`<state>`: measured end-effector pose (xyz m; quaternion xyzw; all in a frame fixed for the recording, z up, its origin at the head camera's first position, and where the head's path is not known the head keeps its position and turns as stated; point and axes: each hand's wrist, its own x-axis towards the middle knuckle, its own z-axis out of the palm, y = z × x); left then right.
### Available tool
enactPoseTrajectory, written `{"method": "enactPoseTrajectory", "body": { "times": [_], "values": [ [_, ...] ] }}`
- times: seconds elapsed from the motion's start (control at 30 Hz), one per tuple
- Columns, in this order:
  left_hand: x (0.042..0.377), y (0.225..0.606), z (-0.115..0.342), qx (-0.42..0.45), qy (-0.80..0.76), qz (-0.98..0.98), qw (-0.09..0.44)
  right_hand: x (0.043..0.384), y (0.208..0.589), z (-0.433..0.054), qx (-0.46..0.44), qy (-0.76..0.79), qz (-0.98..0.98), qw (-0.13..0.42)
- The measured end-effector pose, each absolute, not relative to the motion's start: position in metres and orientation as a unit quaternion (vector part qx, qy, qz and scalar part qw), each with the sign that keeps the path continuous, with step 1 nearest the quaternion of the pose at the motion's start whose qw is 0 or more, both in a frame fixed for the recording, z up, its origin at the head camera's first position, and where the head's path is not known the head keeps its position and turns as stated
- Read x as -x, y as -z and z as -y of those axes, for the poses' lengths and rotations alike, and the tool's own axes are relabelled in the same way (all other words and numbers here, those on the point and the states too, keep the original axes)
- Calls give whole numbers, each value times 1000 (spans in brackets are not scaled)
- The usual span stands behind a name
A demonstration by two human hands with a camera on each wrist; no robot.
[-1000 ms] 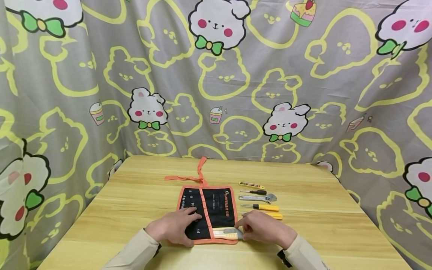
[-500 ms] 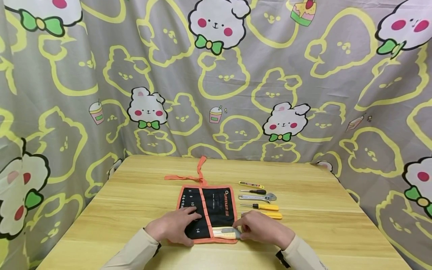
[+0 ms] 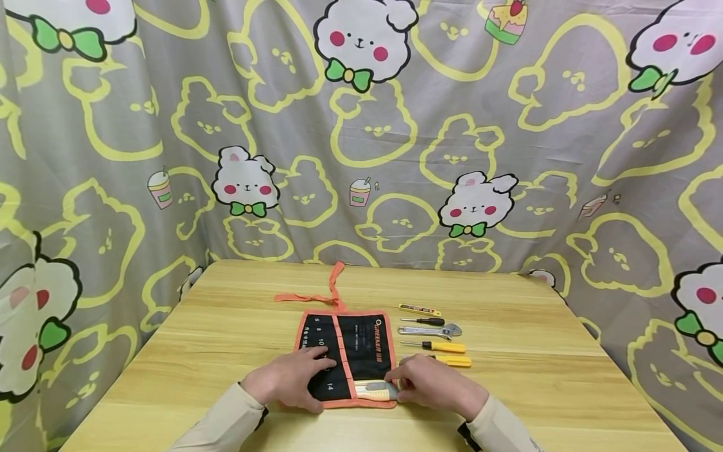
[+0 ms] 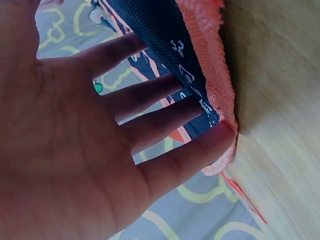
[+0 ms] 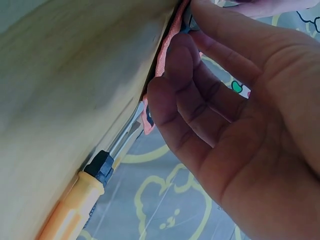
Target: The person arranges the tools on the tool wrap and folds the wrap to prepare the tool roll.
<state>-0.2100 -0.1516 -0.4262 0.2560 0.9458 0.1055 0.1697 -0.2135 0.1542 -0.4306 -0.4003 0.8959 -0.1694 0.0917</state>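
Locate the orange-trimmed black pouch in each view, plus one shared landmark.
Head: pouch, lower centre, partly under the left hand.
Left wrist: pouch, upper centre to right of centre.
Right wrist: pouch, upper centre, mostly orange edge.
Shared landmark: wooden tabletop.

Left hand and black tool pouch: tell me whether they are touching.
Touching. The left wrist view shows it plainly: one fingertip of the left hand lies right on the orange edging of the tool pouch, no gap between.
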Motion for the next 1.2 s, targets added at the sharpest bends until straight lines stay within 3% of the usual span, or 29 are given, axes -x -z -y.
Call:
{"method": "enactPoseTrajectory", "body": {
  "times": [1.2],
  "values": [
    [209,425,152,-255,-109,-946,166,208,431,-137,411,152,-896,74]
  ]
}}
